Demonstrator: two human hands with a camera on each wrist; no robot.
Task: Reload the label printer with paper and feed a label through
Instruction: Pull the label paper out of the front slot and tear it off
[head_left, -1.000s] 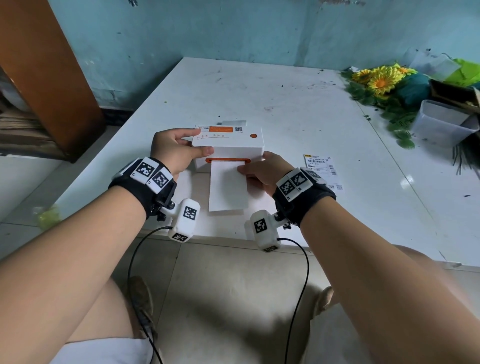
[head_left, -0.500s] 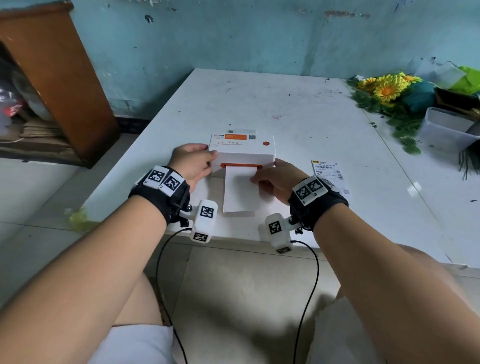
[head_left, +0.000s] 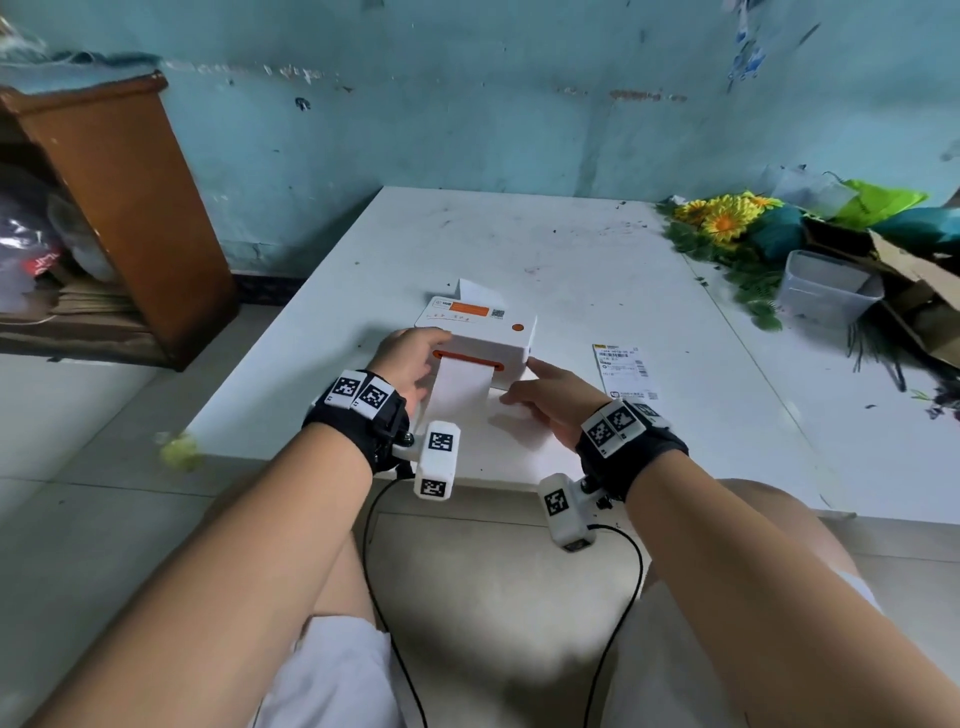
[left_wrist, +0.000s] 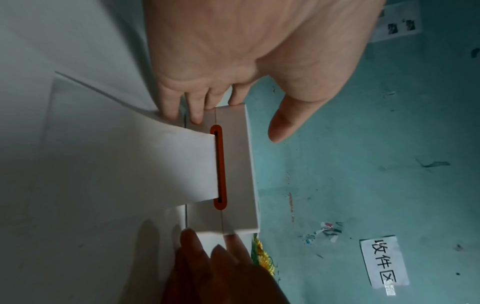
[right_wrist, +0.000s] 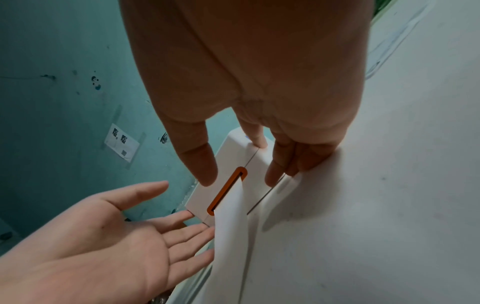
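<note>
The white label printer (head_left: 480, 338) with an orange slot (head_left: 467, 358) sits near the table's front edge. A blank white label strip (head_left: 460, 397) hangs out of the slot onto the table, and more paper (head_left: 480, 288) sticks up behind the printer. My left hand (head_left: 410, 364) is open, its straight fingertips (left_wrist: 193, 115) touching the printer's (left_wrist: 235, 164) left end, thumb held free. My right hand (head_left: 548, 397) is open at the right end; its fingers (right_wrist: 279, 164) touch the printer (right_wrist: 205, 197) beside the strip (right_wrist: 231, 236).
A printed shipping label (head_left: 623, 371) lies on the white table (head_left: 519, 244) right of the printer. Artificial flowers (head_left: 722, 221), a clear plastic tub (head_left: 826, 291) and a cardboard box (head_left: 919, 296) crowd the far right. A brown cabinet (head_left: 130, 208) stands at the left.
Both hands have loosened: the left no longer grips the printer's side and the right has uncurled from the slot. The head view has tilted up and drawn back.
</note>
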